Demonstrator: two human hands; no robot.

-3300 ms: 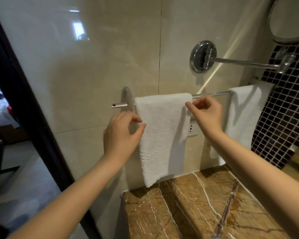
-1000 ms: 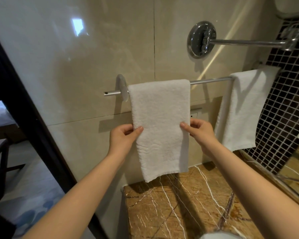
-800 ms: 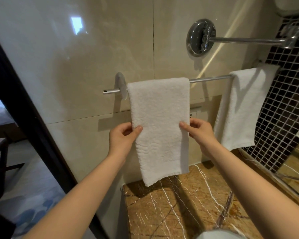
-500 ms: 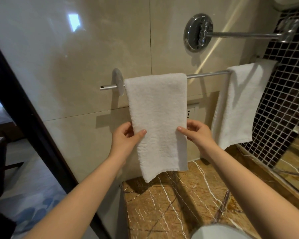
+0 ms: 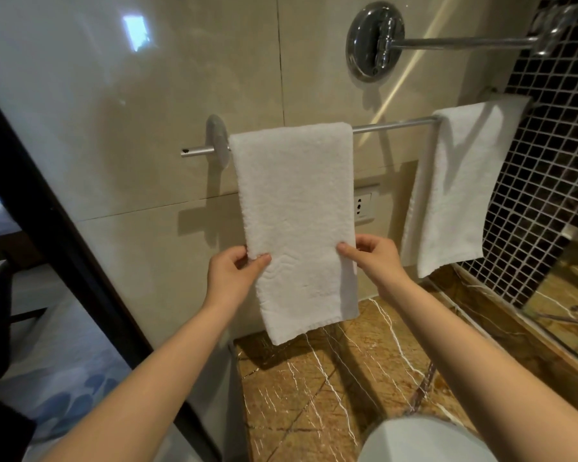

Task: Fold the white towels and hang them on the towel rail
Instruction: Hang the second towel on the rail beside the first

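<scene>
Head view: I am watching the folded towel (image 5: pixel 294 211) hanging over the towel rail (image 5: pixel 391 125).
Left hand (image 5: pixel 234 275): pinching its left edge.
Right hand (image 5: pixel 374 258): pinching its right edge.
Second towel (image 5: pixel 461 195): hanging further right.

Both hands (image 5: pixel 234 275) (image 5: pixel 374 258) pinch the hung towel's (image 5: pixel 297 208) edges on the rail (image 5: pixel 391 125).

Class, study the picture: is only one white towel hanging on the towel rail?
No, two hang over the towel rail: the left towel, pinched by the left hand and the right hand, and the right towel.
</scene>
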